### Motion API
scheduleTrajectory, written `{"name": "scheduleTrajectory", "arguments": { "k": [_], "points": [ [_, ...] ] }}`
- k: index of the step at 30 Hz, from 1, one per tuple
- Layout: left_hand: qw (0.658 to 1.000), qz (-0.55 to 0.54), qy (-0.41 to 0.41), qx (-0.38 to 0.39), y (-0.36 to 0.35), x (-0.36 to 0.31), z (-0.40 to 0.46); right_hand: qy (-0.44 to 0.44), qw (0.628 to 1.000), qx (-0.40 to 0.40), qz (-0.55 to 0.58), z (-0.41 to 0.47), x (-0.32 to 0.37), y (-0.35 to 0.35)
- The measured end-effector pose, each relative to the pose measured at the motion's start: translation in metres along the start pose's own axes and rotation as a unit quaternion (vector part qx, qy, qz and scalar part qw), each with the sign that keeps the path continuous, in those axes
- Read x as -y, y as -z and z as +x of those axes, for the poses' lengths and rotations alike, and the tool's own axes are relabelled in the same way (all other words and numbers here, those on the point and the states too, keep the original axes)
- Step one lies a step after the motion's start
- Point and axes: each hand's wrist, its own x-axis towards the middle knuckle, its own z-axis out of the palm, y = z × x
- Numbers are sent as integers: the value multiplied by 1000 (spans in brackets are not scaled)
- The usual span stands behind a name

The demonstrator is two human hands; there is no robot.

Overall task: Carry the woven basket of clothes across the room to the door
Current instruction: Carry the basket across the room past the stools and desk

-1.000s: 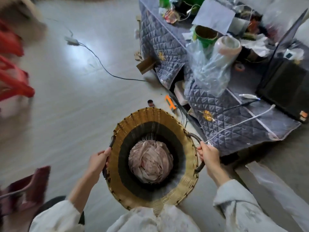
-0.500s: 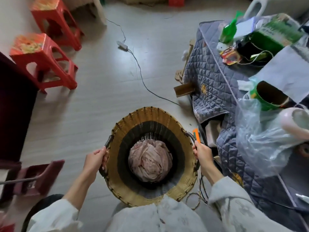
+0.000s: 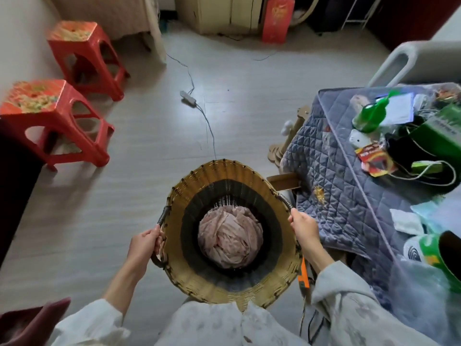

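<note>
I hold a deep woven basket point(image 3: 199, 186) in front of my body, its rim straw-yellow with a dark band inside. A bundle of pale pink clothes point(image 3: 230, 237) lies at its bottom. My left hand point(image 3: 144, 244) grips the dark handle on the basket's left side. My right hand point(image 3: 303, 227) grips the handle on the right side. The basket is lifted off the pale floor. No door is clearly visible; dark openings and furniture line the far wall.
Two red plastic stools point(image 3: 53, 121) stand at the left. A power strip point(image 3: 188, 97) with its cable lies on the floor ahead. A cluttered table under a blue quilted cover point(image 3: 331, 176) fills the right. A cream cabinet point(image 3: 224, 13) and red bag point(image 3: 277, 18) stand at the far wall.
The view has swung left and forward: the table slid to the right, the stools and far wall came into sight. Both hands have kept their grip on the basket handles.
</note>
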Motion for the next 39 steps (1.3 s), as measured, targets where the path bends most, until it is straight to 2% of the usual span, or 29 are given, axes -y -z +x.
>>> {"name": "scheduleTrajectory", "arguments": {
  "k": [5,10,19,29,32,39],
  "points": [
    [999,13,-6,47,-38,-84,74,6,996,-92,-5,68,74,-18],
    [997,22,-15,69,-54,-141,125,-3,992,-123,-23,110,115,-30],
    [997,-22,-11,67,-95,-259,230,-29,997,-78,2,224,206,-74],
    [999,3,-33,26,-139,-411,366,-27,998,11,57,387,348,-129],
    [999,2,-34,24,-152,-451,402,-26,998,12,53,428,385,-135],
    [996,31,-39,79,-218,-538,488,0,997,-35,76,530,477,-151]
  ]
}}
